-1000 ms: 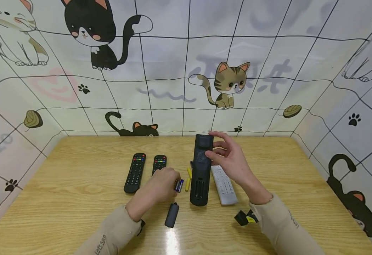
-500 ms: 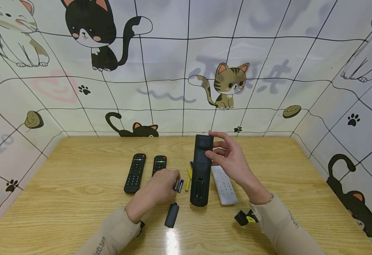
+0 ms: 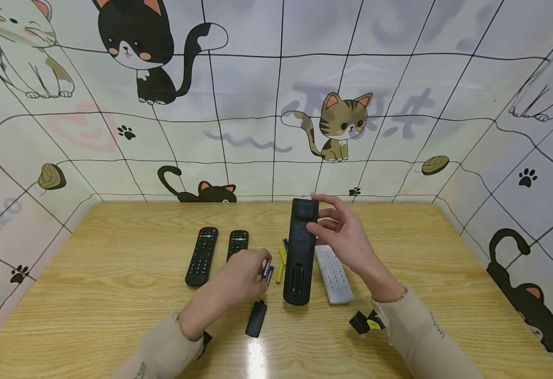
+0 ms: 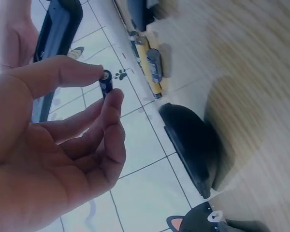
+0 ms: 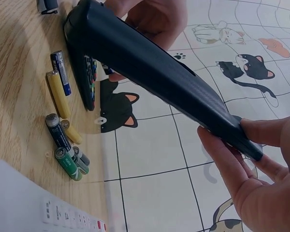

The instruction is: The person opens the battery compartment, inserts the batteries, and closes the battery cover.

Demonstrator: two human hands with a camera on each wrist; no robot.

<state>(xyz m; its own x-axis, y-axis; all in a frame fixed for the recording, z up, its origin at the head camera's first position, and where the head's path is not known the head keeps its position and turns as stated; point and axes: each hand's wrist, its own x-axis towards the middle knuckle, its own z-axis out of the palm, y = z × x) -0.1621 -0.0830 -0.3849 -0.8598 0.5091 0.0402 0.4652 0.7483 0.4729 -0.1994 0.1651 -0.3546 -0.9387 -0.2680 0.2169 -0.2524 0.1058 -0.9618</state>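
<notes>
My left hand (image 3: pixel 238 275) pinches a small dark blue battery (image 4: pixel 106 83) upright between thumb and fingertips. A second blue battery (image 5: pixel 61 72) lies on the table just below it. My right hand (image 3: pixel 345 237) holds a large black remote control (image 3: pixel 301 237) by its upper end, with thumb and fingers on opposite sides. The back of this remote faces me, and its battery compartment (image 3: pixel 298 279) is uncovered and empty. In front of my left hand lies the black battery cover (image 3: pixel 256 319).
Two black remotes, a longer one (image 3: pixel 201 256) and a shorter one (image 3: pixel 237 242), lie to the left, the shorter partly behind my left hand. A white remote (image 3: pixel 333 275) lies at right. Yellow batteries (image 5: pixel 58 94) and green ones (image 5: pixel 67 163) lie loose on the wooden table (image 3: pixel 125 295).
My left hand has lifted slightly with one blue battery between its fingertips, leaving the other on the table. The black remote in my right hand stays nearly still.
</notes>
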